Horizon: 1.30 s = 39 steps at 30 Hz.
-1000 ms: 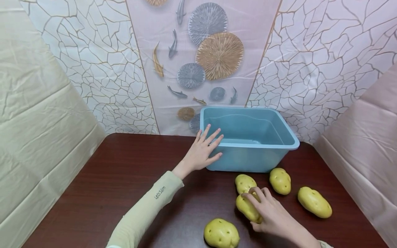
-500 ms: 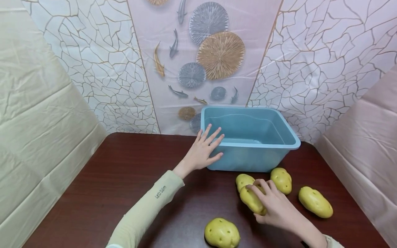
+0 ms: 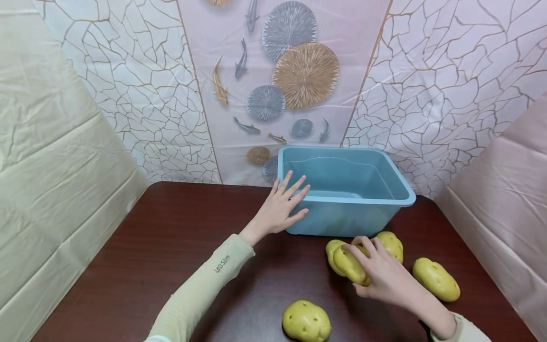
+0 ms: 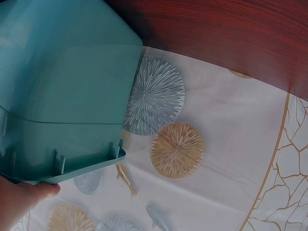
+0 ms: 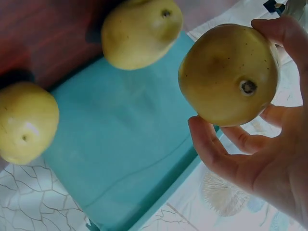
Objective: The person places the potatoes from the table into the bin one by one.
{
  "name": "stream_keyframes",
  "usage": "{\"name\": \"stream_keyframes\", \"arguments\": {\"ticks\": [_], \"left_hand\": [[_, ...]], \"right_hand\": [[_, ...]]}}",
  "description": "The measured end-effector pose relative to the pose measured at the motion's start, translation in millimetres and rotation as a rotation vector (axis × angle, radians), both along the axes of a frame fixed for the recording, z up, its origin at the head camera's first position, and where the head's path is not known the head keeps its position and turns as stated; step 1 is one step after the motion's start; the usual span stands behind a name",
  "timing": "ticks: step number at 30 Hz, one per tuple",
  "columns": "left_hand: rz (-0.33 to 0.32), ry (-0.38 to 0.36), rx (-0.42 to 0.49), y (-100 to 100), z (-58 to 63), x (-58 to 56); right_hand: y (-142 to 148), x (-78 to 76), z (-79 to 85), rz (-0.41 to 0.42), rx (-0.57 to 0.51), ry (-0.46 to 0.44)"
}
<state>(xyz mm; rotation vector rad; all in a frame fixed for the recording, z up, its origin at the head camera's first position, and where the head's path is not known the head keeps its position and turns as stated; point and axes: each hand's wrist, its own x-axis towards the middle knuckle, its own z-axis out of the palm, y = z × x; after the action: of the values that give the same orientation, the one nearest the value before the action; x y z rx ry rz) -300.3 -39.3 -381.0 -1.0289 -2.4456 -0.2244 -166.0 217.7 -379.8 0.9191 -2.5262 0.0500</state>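
Note:
A yellow potato (image 3: 350,265) is gripped by my right hand (image 3: 384,275), fingers curled over its top and thumb at its near side. In the right wrist view the held potato (image 5: 228,74) sits between thumb and fingers. Behind it, partly covered, lies another potato (image 3: 333,251); a further potato (image 3: 392,246) shows past the fingers. My left hand (image 3: 275,209), fingers spread and straight, rests at the left end of the blue plastic tub (image 3: 342,218). The left wrist view shows part of that hand (image 4: 19,199) at the tub's rim (image 4: 72,174).
One potato (image 3: 306,321) lies at the near middle of the dark wooden table (image 3: 171,237), and another potato (image 3: 436,279) at the right. A patterned cloth (image 3: 205,95) hangs behind the tub, with plain cloth (image 3: 64,190) along the left side.
My right hand has lifted the potato off the table and moved it slightly away from me and to the right. The left hand stays by the tub.

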Motion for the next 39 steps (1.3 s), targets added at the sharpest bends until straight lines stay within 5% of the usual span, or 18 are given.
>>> {"name": "stream_keyframes", "arguments": {"ticks": [22, 39], "left_hand": [[0.014, 0.010, -0.018, -0.2, -0.3, -0.2], [0.013, 0.002, -0.017, 0.1, 0.2, 0.2]], "right_hand": [[-2.3, -16.7, 29.3, 0.021, -0.009, 0.036], [-0.9, -31.5, 49.0, 0.005, -0.051, -0.035]]}}
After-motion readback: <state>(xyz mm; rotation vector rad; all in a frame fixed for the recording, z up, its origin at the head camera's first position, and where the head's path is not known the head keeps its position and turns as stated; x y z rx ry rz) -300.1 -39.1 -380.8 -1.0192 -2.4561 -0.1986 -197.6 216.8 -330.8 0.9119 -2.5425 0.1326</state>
